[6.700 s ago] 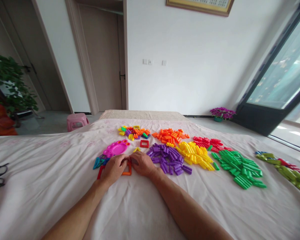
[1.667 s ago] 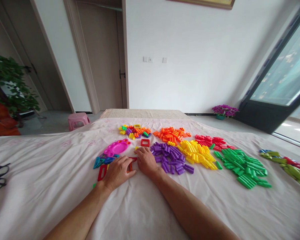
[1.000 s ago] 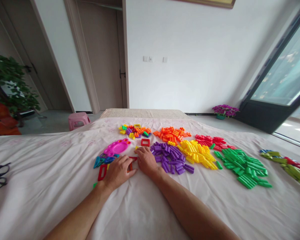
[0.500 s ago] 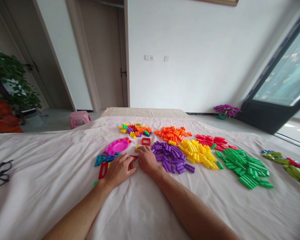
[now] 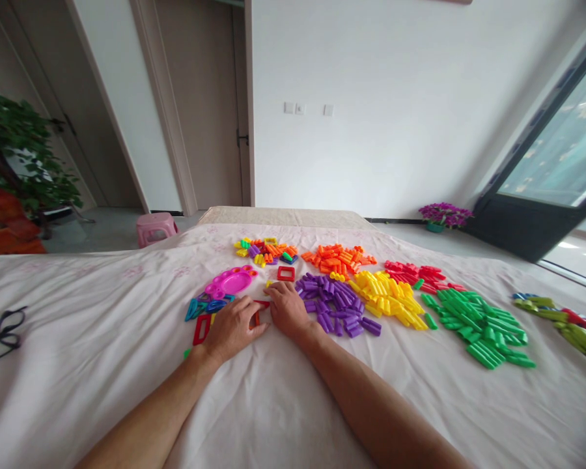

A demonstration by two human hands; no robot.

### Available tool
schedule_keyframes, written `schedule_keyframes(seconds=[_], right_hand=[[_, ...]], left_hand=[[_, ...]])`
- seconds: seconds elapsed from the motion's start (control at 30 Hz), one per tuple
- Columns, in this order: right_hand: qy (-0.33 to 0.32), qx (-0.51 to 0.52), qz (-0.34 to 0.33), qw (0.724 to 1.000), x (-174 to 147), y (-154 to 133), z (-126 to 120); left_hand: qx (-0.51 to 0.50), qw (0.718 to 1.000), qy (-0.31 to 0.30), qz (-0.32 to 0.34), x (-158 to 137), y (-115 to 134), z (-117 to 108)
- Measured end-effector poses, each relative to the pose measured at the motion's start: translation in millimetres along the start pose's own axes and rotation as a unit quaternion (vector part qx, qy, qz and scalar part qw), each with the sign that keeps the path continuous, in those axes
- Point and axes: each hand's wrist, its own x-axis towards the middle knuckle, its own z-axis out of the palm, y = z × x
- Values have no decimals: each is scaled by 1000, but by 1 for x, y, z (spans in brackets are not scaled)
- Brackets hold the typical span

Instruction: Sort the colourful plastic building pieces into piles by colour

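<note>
My left hand (image 5: 233,329) rests low over the cloth, its fingers bent and thumb apart, around a red plastic frame piece (image 5: 262,303) and an orange piece (image 5: 255,318) beneath. My right hand (image 5: 286,307) meets it from the right, fingers curled down at the red piece's right end; the fingertips are partly hidden. A bit of yellow (image 5: 268,283) shows by the right fingertips. Left of my left hand lie a red rectangular frame (image 5: 202,328) and blue frame pieces (image 5: 217,305). Just beyond my hands is another red frame (image 5: 286,273).
A pink palette-shaped tray (image 5: 232,283) lies behind my left hand. Piles of purple (image 5: 332,303), yellow (image 5: 389,298), orange (image 5: 339,260), red (image 5: 413,275) and green tube pieces (image 5: 481,322) spread rightward. A mixed pile (image 5: 264,251) is farther back. Black glasses (image 5: 6,333) lie left.
The view has tilted slightly. Both hands stay at nearly the same place over the red frame piece, with only slight finger movement.
</note>
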Motion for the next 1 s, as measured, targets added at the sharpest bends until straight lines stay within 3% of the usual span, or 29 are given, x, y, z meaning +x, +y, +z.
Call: schedule_keyframes(seconds=[0.3,0.6,1.0], right_hand=[[-3,-5,-10,1000,0,0,-2],[-12,-5,0,1000,0,-1,-2],[-5,-8,-5,1000,0,-3,-4]], left_hand=[[29,995,94,-9,4,-17,-12],[60,997,36,37,8,-17,-7],[108,990,82,-27,5,-19,-3]])
